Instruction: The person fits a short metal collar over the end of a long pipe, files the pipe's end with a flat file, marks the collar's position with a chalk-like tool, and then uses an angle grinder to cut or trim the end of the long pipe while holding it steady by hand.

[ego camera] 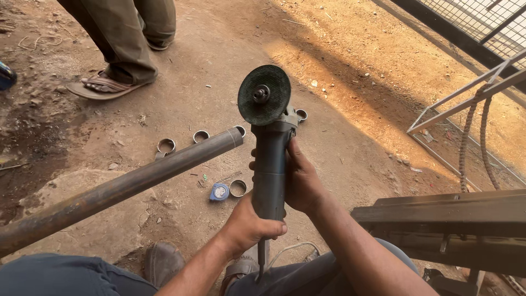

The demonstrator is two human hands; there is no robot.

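Observation:
An angle grinder (269, 159) with a dark round disc (264, 94) points away from me, held upright in both hands. My left hand (249, 225) grips the rear of its body, near the cord. My right hand (298, 181) wraps the middle of the body from the right. A long rusty steel pipe (120, 186) runs from the lower left up to its cut end (236, 137), just left of the disc. Several short cut pipe rings (166, 145) lie on the ground beyond the pipe.
A small blue tape measure (219, 192) lies beside a ring (238, 188) on the dirt. Another person's legs and sandalled foot (107, 83) stand at the top left. A dark steel beam (444, 219) sits at the right, with a metal frame (466, 98) and mesh behind.

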